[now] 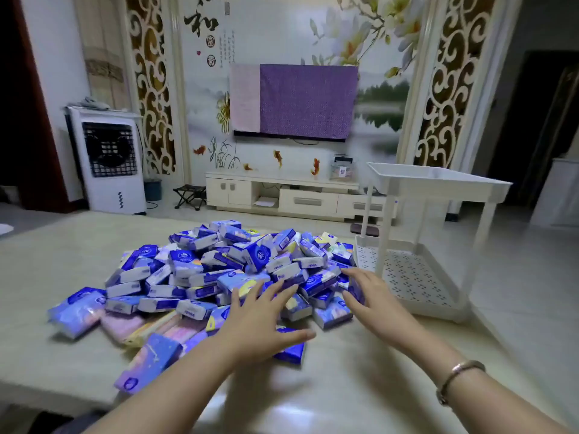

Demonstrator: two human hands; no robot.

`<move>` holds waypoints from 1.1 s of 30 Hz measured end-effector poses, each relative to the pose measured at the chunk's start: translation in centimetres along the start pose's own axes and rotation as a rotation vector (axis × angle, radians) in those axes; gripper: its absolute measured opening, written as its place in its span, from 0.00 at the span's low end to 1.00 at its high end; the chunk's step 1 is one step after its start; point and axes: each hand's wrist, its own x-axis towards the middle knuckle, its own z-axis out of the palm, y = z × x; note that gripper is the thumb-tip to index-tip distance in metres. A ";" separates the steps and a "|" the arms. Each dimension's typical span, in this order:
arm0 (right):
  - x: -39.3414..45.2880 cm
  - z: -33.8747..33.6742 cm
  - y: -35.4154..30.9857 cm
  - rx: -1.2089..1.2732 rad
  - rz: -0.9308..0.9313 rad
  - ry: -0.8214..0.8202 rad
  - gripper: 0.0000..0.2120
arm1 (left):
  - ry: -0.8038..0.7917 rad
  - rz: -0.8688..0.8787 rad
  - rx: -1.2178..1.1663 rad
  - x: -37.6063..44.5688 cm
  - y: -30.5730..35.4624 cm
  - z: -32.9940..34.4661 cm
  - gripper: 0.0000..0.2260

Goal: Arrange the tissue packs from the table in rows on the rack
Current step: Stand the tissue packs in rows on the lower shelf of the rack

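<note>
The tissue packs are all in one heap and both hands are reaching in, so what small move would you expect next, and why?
Probably the right hand closes its grip on the pack under its fingers. Both hands are spread open at the near edge of the pile of tissue packs, the left hand flat on top, and both visible shelves of the white rack beside the right hand look empty.

Dim indoor light, glare on the table (313, 411), motion-blurred hands, wide-angle bending at edges

A: Tissue packs (219, 270)?
B: Loose heap on the pale counter (62, 245). Mostly blue-and-white wrappers, a few pink or yellow; packs lie flat, tilted, overlapping.
A: Rack (438, 183)?
B: White, two tiers visible, perforated lower shelf. Stands just right of the heap; both tiers bare.
</note>
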 end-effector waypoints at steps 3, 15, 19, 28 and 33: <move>0.9 0.7 2.1 0.008 0.018 0.020 0.20 | 0.045 0.054 0.207 1.4 -0.5 1.6 0.38; -1.8 -2.6 11.5 -0.769 0.336 -0.030 0.14 | 0.383 0.119 0.329 5.0 2.1 3.9 0.22; -3.0 -3.4 10.3 -0.587 0.262 0.034 0.12 | 0.518 0.288 0.245 5.6 5.2 4.9 0.19; -8.2 -5.3 6.2 0.006 0.027 0.170 0.14 | 0.087 0.135 -0.137 6.5 10.9 8.7 0.21; -9.2 -7.4 10.2 -0.180 0.241 0.383 0.10 | 0.057 0.043 -0.106 7.6 13.1 10.1 0.22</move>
